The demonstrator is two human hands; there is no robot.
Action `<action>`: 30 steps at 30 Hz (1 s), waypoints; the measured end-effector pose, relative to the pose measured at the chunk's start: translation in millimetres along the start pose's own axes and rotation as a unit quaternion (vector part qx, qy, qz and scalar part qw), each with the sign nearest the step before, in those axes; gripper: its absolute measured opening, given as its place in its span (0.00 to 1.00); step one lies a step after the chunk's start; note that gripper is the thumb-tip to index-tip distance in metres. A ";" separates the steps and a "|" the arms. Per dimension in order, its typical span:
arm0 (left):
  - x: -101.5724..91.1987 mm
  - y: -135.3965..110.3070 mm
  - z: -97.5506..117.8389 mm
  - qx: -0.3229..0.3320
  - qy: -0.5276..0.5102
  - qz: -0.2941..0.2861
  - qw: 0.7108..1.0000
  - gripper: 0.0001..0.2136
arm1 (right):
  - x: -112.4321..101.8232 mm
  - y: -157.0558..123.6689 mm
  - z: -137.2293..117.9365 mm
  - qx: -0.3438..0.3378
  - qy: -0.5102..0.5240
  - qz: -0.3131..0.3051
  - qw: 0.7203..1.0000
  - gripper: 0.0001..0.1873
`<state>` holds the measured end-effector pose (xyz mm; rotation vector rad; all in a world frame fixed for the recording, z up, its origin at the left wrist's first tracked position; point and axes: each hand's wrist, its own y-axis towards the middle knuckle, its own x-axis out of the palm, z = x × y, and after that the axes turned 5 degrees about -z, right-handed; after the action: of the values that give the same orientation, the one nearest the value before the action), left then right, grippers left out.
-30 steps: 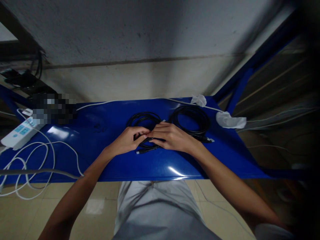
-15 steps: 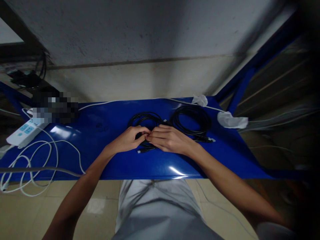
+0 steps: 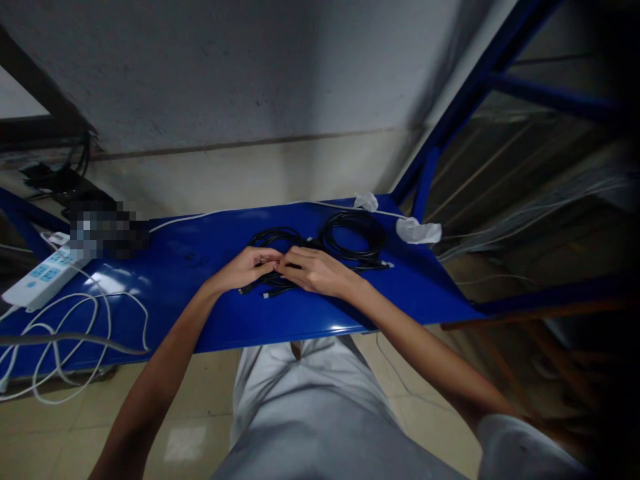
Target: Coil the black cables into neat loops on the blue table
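Note:
Two coils of black cable lie on a blue shelf board [image 3: 210, 313]. My left hand [image 3: 245, 268] and my right hand [image 3: 313, 270] meet over the near coil [image 3: 275, 238], fingers curled and pinched on its strands. Two loose plug ends [image 3: 270, 293] stick out toward me below my hands. The second black coil [image 3: 353, 235] lies untouched just right of my right hand.
A white power strip [image 3: 37, 280] with looped white cords [image 3: 60, 333] sits at the left end. Two crumpled white wads [image 3: 417, 230] lie at the right rear corner, by a blue rack upright [image 3: 425, 180]. A grey wall stands behind the shelf.
My hands stay pinched on the near coil. The view has swung right and tilted, so the shelf and coils sit further left in the picture; a second plug end now shows below my hands.

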<state>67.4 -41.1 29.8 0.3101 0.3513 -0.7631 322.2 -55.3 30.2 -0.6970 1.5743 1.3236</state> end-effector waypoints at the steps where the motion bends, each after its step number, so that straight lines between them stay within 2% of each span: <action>1: -0.3 -0.1 0.4 -0.005 0.001 -0.006 1.000 0.15 | 2.7 -2.4 -4.8 0.016 -0.008 0.009 1.000 0.12; 5: 3.6 -1.4 2.5 -0.022 0.028 -0.019 0.999 0.15 | 13.8 -12.2 -27.5 0.080 -0.008 0.050 0.996 0.12; 9: 12.3 -3.9 4.3 -0.028 0.063 0.004 0.998 0.14 | 17.6 -16.5 -46.2 0.140 0.026 0.063 0.988 0.12; 18: 22.6 -10.6 12.5 -0.053 0.116 0.006 0.992 0.15 | 29.1 -20.1 -64.6 0.202 0.053 0.087 0.974 0.17; 22: 27.9 -12.6 17.4 -0.046 0.096 0.048 0.993 0.13 | 36.5 -21.3 -66.0 0.228 0.086 0.110 0.964 0.22; 26: 36.2 -19.0 24.5 -0.040 0.100 0.101 0.989 0.12 | 45.4 -18.8 -62.2 0.259 0.129 0.175 0.941 0.25; 30: 47.8 -28.3 26.8 -0.023 0.143 0.155 0.977 0.11 | 52.3 -15.6 -57.4 0.280 0.170 0.218 0.919 0.16</action>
<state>84.4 -100.4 29.9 0.4213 0.5755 -0.4013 297.8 -107.0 -24.7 -0.2199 2.3637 0.9896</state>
